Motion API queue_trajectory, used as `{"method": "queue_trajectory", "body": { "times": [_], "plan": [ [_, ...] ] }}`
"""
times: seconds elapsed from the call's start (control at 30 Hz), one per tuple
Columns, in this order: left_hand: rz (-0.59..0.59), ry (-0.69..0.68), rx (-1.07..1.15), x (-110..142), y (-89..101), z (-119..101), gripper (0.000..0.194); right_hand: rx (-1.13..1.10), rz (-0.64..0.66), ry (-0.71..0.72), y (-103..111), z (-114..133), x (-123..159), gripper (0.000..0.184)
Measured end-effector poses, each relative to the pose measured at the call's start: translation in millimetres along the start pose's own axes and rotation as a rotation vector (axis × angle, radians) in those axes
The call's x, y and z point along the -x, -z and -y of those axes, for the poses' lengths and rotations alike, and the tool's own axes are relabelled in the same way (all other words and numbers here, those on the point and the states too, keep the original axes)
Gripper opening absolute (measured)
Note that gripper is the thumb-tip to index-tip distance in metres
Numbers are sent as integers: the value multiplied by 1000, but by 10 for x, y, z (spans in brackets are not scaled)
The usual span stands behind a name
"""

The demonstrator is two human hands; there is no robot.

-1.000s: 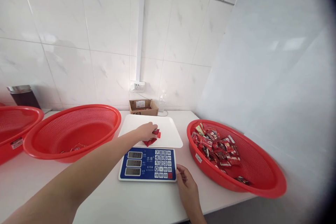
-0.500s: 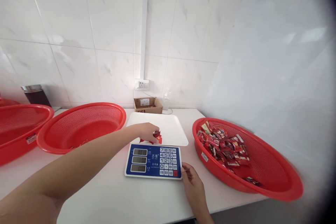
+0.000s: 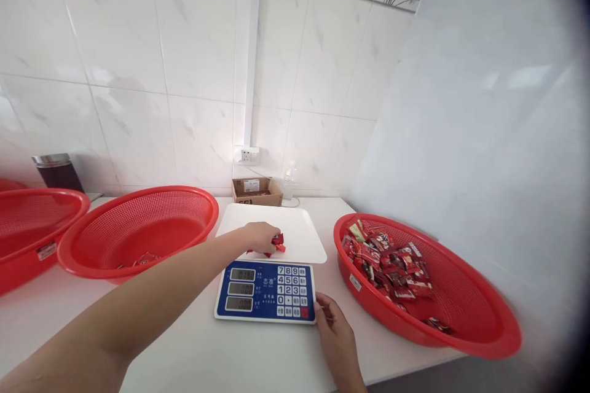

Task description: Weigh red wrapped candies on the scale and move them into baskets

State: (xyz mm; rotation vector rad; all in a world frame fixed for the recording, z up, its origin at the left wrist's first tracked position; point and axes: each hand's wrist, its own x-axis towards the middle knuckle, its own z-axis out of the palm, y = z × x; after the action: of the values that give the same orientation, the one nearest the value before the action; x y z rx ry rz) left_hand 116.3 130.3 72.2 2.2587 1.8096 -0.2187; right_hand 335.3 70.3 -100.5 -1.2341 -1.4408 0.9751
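Lower centre-right, the right hand (image 3: 336, 338) is touching the edge of the scale (image 3: 267, 291), grip unclear. Mid-frame, the left hand (image 3: 259, 237) is lying nearer the candies (image 3: 279, 248), fingers clamping around them over the tray (image 3: 297, 224); candies are poking out rightward, long axis hidden.

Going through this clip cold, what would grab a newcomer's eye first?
Probably the big red basket on the right, with small wrapped packets heaped toward its left side. Next, the blue-fronted scale in the middle, where the left hand grasps red packets over the white tray and the right hand is at the scale's near right corner.
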Motion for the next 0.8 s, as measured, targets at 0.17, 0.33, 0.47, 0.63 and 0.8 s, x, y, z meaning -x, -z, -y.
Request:
{"method": "queue_trajectory", "body": {
  "times": [0.17,0.33,0.47,0.63,0.8],
  "plan": [
    [-55,13,81,-28,-65,50,41,-27,4,-8,0,-17,-5,40],
    [-157,101,189,33,-71,244,42,-32,8,-7,2,3,5,39],
    [-250,226,249,306,90,583,37,-28,15,-19,7,-14,1,42],
    [-396,423,224,835,171,1165,29,-17,18,-30,16,-49,-19,43],
    [-305,495,304,1278,-79,1455,48,22,-23,-41,15,-44,-10,45]
  ]
}}
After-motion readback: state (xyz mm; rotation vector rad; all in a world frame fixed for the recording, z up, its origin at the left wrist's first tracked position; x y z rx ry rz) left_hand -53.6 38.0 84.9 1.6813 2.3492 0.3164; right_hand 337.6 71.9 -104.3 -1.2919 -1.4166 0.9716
